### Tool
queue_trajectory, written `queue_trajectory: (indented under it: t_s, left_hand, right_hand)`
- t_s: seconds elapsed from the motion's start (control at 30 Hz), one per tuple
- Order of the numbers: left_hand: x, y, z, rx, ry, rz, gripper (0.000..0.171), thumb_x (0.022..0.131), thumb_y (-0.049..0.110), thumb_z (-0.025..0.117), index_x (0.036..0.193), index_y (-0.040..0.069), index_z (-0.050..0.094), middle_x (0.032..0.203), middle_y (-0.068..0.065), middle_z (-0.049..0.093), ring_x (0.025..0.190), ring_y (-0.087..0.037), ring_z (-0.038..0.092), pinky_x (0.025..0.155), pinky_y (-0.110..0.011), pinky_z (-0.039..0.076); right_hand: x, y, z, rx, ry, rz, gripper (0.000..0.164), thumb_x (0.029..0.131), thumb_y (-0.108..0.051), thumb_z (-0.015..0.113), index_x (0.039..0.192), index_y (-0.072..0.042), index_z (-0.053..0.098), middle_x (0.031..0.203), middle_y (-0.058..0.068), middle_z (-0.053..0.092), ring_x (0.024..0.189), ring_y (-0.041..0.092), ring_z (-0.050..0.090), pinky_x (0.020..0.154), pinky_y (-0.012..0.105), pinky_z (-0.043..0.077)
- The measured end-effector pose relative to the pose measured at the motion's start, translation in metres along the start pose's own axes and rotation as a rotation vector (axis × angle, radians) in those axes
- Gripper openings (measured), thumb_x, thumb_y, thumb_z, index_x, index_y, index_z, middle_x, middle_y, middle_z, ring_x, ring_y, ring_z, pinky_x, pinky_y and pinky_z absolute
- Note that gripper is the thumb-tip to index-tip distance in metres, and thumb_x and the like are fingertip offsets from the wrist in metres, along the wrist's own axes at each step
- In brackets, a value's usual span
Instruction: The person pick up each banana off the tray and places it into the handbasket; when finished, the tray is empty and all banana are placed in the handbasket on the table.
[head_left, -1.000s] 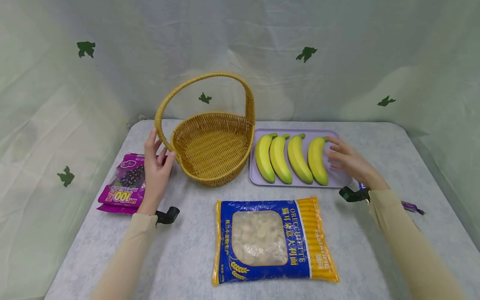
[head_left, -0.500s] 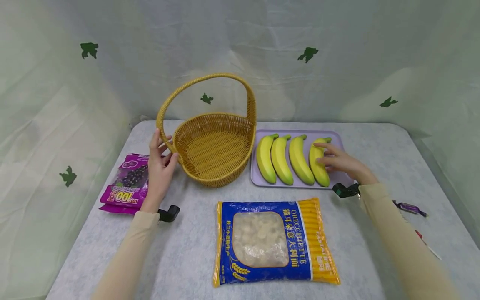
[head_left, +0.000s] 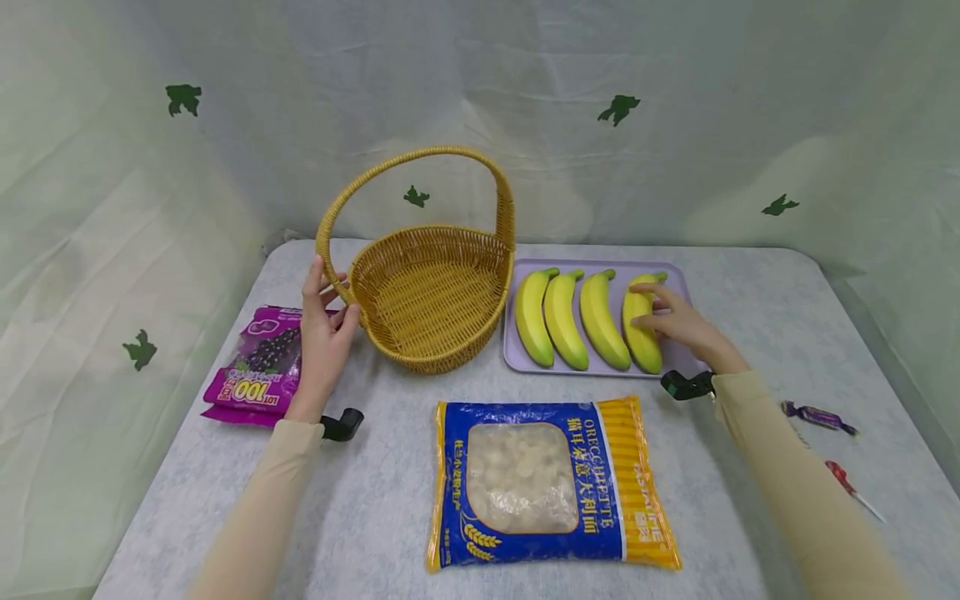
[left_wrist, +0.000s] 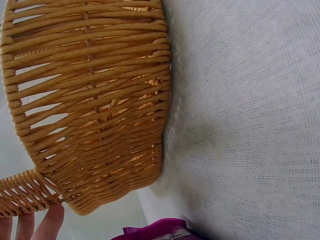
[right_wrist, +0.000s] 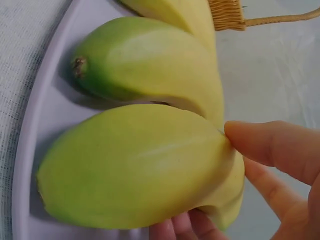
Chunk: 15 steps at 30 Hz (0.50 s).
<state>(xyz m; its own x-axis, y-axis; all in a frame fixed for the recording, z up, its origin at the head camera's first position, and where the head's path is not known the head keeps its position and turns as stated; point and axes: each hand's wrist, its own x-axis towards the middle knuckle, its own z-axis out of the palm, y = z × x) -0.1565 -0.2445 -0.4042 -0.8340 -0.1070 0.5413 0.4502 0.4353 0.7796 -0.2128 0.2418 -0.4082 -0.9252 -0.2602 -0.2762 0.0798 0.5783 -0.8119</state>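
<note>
A yellow wicker basket (head_left: 435,350) with a tall arched handle (head_left: 420,154) stands at the back of the table. My left hand (head_left: 324,350) grips it where the handle meets the left rim; in the left wrist view fingertips (left_wrist: 50,222) lie against the woven handle foot. Right of the basket, a lilac tray (head_left: 517,363) bears several yellow bananas with green ends. The rightmost banana (head_left: 647,354) is between the thumb and fingers of my right hand (head_left: 686,327). Seen from the right wrist, that banana (right_wrist: 135,165) still lies over the tray, the thumb on one side and fingertips below.
A blue and yellow bag of orecchiette pasta (head_left: 525,483) lies in front. A purple grape candy bag (head_left: 258,367) sits by my left wrist. To the right lie a purple wrapped candy (head_left: 820,417) and a red lollipop (head_left: 842,477). Pale curtains stand behind the table.
My right hand has moved left from the tray's right side onto the rightmost banana and taken hold of it. The left hand stays at the basket handle. The head view has shifted slightly.
</note>
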Motion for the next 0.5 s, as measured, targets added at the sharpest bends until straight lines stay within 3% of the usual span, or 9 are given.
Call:
queue_trajectory:
  t_s: [0.23,0.5]
  left_hand:
    - [0.0,0.002,-0.001,0.014,0.007,-0.008,0.073,0.093,-0.005,0.053,0.151,0.017,0.014,0.132,-0.02,0.042,0.119,-0.039,0.045,0.09,-0.022,0.048]
    - [-0.001,0.0,-0.001,0.023,-0.006,-0.008,0.072,0.094,-0.003,0.052,0.152,0.019,0.014,0.135,-0.019,0.041,0.121,-0.036,0.045,0.091,-0.023,0.047]
  right_hand:
    - [-0.008,-0.011,-0.005,0.038,-0.015,-0.024,0.064,0.093,-0.02,0.06,0.148,-0.012,0.029,0.147,0.03,0.017,0.121,0.042,0.037,0.097,0.051,0.041]
    - [-0.013,-0.042,0.004,0.113,-0.09,-0.129,0.064,0.093,-0.022,0.063,0.149,-0.015,0.032,0.146,0.024,0.022,0.122,0.039,0.04,0.096,0.054,0.042]
